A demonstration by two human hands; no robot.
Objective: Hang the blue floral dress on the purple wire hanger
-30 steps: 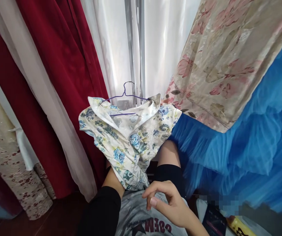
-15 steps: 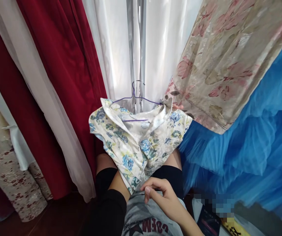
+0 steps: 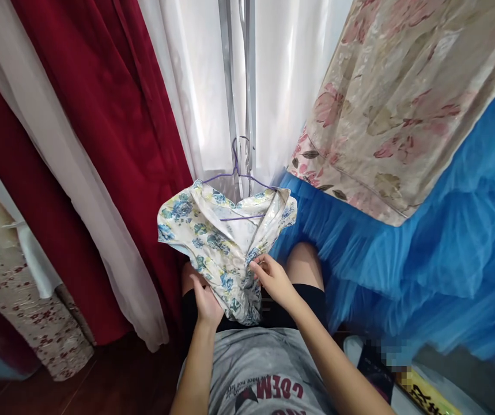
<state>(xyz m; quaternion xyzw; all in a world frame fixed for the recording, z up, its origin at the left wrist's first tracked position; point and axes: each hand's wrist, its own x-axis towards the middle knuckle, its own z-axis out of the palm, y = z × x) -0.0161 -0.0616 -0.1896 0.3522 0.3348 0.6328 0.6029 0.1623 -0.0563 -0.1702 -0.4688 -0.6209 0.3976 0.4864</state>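
A white blouse [image 3: 212, 248] with blue flowers hangs on a purple wire hanger [image 3: 235, 170] in front of my lap, its neckline facing up. My right hand [image 3: 275, 282] pinches the cloth at the front, below the V of the neck. At the blouse's lower left edge is my left hand [image 3: 208, 302], its thumb stretched out away from the cloth. The other fingers of that hand go behind the blouse and are mostly hidden.
Long red fabric [image 3: 87, 132] and a pale sheer panel [image 3: 113, 253] hang on the left. White cloth [image 3: 282, 86] hangs behind the hanger. On the right are a beige floral garment [image 3: 385, 115] and ruffled blue tulle [image 3: 454, 242]. A yellow item [image 3: 431, 397] lies low right.
My left hand has come out from behind the blouse to its lower left edge. My right hand has moved up onto the front cloth. The blouse's right shoulder has drawn inward.
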